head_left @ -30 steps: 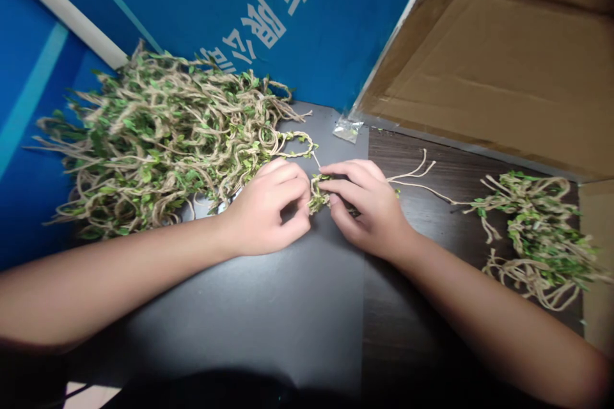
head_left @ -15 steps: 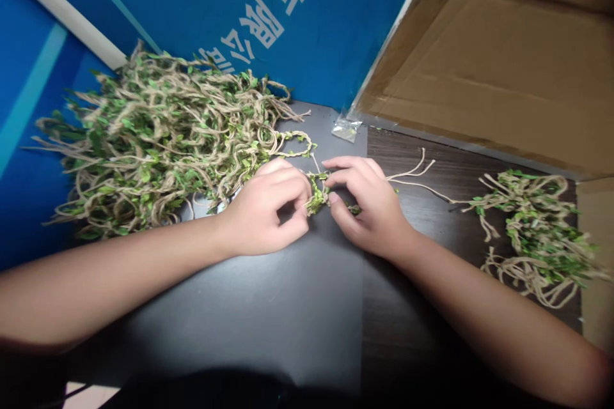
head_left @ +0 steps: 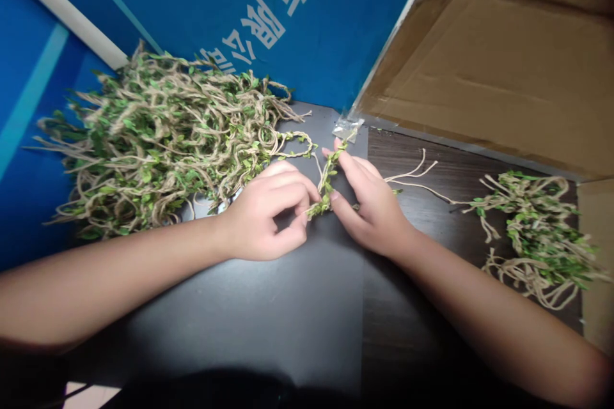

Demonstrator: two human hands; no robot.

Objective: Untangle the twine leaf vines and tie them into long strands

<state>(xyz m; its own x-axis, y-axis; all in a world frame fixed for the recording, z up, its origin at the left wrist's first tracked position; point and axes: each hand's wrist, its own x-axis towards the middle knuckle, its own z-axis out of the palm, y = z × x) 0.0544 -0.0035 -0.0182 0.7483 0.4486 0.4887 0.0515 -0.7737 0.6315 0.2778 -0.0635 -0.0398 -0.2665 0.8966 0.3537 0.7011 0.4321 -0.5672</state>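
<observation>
My left hand [head_left: 273, 211] pinches the lower end of a leafy twine garland [head_left: 329, 174] between thumb and fingertips. The garland is tan cord with small green leaves. Its upper part rises along the fingers of my right hand [head_left: 367, 198], which closes on it with the thumb below and fingertips above. Beyond my right hand, loose tan cord ends [head_left: 412, 172] stretch over the dark wood; whether they belong to the held garland is hidden. Just behind my left hand lies a big tangled heap of similar garlands [head_left: 177, 134].
A smaller bundle of leafy twine [head_left: 542, 230] lies at the right. A small clear plastic bag [head_left: 348, 129] rests near the base of a tall cardboard panel [head_left: 499, 70]. Behind stands a blue wall [head_left: 192, 0] with white characters. A grey mat [head_left: 288, 319] covers part of the table.
The garland between my hands now stands up toward the plastic bag instead of lying bunched low. My right fingers have lifted and straightened along it; my left hand has barely moved.
</observation>
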